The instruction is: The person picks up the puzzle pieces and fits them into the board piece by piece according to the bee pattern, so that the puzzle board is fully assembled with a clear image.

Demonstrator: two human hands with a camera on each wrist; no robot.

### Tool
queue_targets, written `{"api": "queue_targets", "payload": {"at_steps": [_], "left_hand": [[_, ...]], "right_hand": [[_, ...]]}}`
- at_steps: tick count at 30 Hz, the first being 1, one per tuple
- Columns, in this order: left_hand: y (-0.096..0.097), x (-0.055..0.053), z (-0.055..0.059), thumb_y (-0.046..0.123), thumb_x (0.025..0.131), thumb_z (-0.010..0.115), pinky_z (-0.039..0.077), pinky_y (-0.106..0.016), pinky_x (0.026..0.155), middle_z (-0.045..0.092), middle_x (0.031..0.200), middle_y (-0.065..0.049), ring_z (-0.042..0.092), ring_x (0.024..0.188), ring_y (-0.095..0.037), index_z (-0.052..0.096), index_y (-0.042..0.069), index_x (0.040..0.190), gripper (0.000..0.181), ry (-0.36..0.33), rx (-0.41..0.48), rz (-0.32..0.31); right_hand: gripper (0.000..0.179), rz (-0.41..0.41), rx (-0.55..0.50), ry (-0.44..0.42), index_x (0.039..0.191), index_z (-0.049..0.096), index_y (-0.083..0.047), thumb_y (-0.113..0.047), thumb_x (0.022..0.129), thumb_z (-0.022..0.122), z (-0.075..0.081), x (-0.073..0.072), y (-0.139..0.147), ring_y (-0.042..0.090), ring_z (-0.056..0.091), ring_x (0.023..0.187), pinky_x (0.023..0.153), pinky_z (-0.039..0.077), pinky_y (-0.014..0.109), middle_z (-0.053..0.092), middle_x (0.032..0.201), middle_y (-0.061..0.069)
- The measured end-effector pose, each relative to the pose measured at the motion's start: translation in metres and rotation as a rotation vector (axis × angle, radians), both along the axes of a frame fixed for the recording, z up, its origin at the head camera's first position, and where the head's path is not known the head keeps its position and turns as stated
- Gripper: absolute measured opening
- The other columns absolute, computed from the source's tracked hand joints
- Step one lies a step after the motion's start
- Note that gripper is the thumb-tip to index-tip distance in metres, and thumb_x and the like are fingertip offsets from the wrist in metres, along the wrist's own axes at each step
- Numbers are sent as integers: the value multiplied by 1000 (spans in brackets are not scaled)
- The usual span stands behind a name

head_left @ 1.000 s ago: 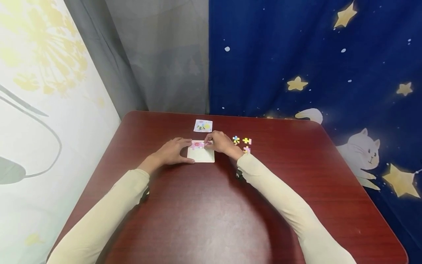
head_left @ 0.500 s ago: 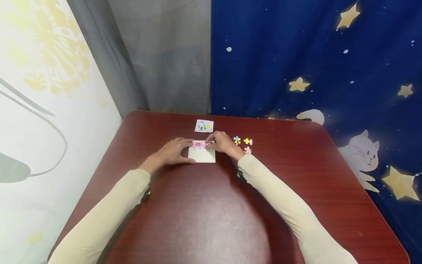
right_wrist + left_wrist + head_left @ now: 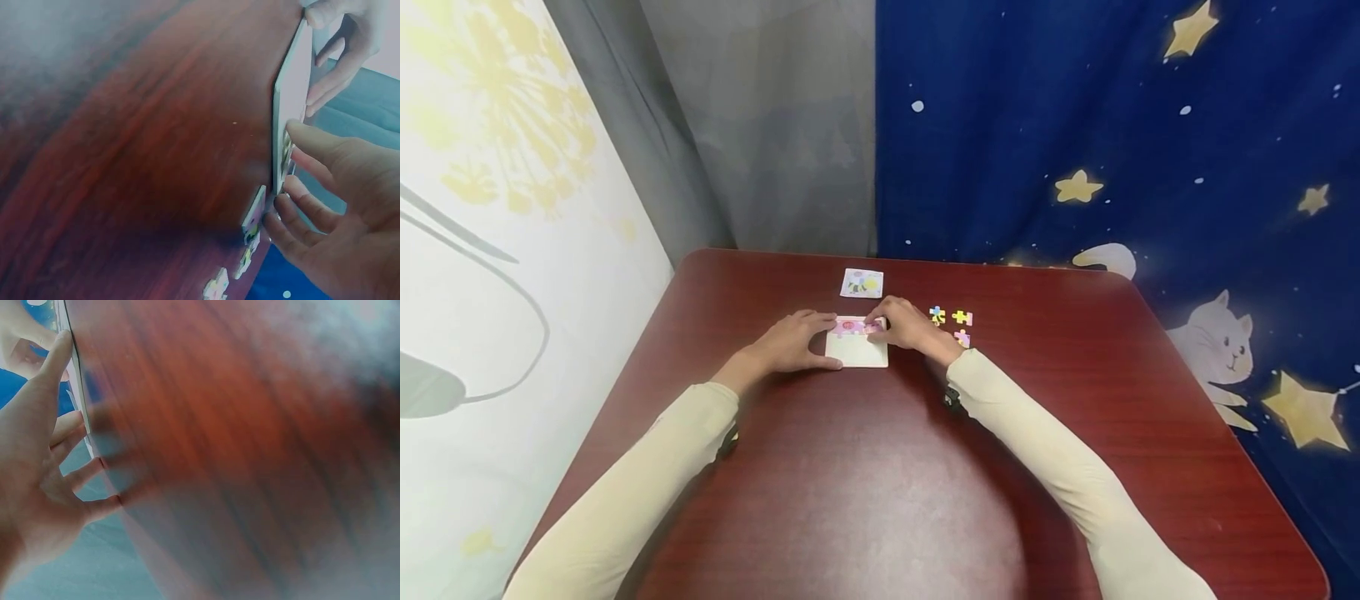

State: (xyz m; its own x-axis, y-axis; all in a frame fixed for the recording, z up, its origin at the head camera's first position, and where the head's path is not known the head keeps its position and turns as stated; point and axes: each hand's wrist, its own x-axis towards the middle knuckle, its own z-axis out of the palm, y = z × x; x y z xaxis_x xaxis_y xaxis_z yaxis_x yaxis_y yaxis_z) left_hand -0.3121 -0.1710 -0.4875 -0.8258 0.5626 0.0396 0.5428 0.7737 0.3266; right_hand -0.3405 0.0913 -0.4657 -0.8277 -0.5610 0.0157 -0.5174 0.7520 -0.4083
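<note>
A pale puzzle board (image 3: 856, 353) lies on the table with pink joined pieces (image 3: 847, 327) along its far side. My left hand (image 3: 790, 343) spans the board's left end, thumb at the near corner and fingers at the far one. Those fingers are stretched out in the left wrist view, the thumb (image 3: 57, 353) along the board's edge. With thumb and index finger, my right hand (image 3: 907, 323) pinches a pink puzzle piece (image 3: 872, 327) at the board's far right, partly hidden by the fingers. In the right wrist view the other fingers (image 3: 300, 222) hang loosely curled beside the board.
Right of the right hand lie a blue-and-yellow piece (image 3: 937, 316), a yellow piece (image 3: 962, 317) and a pink piece (image 3: 962, 337). Behind the board is a small picture card (image 3: 861, 283) with a bee. Curtains (image 3: 1000, 167) hang beyond the dark red table (image 3: 820, 500).
The right hand's piece now lies flatter against the board, beside the other pink pieces, with more of it showing. My left hand keeps its place. The head view shifts slightly.
</note>
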Motion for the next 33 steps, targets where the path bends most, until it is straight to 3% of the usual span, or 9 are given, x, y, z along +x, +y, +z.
{"api": "queue_targets", "payload": {"at_steps": [17, 21, 27, 33], "left_hand": [[1, -3, 1, 68, 81, 78, 35, -57, 117, 50, 157, -9, 42, 145, -36, 57, 7, 149, 93, 0, -14, 0], [1, -2, 0, 67, 82, 78, 35, -58, 117, 50, 157, -10, 42, 145, -37, 57, 7, 149, 93, -3, -20, -4], [1, 0, 1, 67, 81, 78, 34, -58, 117, 50, 157, -10, 42, 145, -38, 57, 7, 149, 93, -11, -17, 1], [1, 0, 1, 68, 81, 78, 34, -58, 118, 50, 158, -9, 42, 145, -38, 57, 8, 149, 94, -14, -11, 3]], "right_hand": [[31, 62, -82, 41, 117, 79, -6, -19, 90, 84, -6, -8, 1, 21, 62, 95, 87, 52, 35, 76, 106, 6], [33, 53, -87, -13, 118, 79, -7, -22, 89, 85, -7, -10, 1, 22, 63, 95, 87, 52, 34, 76, 103, 6], [31, 81, -35, -20, 122, 78, -9, -20, 94, 80, -6, -11, 3, 21, 62, 99, 90, 51, 33, 72, 109, 8], [31, 36, 5, -35, 124, 78, -14, -19, 94, 80, -3, -8, 3, 22, 61, 103, 91, 51, 36, 70, 114, 7]]}}
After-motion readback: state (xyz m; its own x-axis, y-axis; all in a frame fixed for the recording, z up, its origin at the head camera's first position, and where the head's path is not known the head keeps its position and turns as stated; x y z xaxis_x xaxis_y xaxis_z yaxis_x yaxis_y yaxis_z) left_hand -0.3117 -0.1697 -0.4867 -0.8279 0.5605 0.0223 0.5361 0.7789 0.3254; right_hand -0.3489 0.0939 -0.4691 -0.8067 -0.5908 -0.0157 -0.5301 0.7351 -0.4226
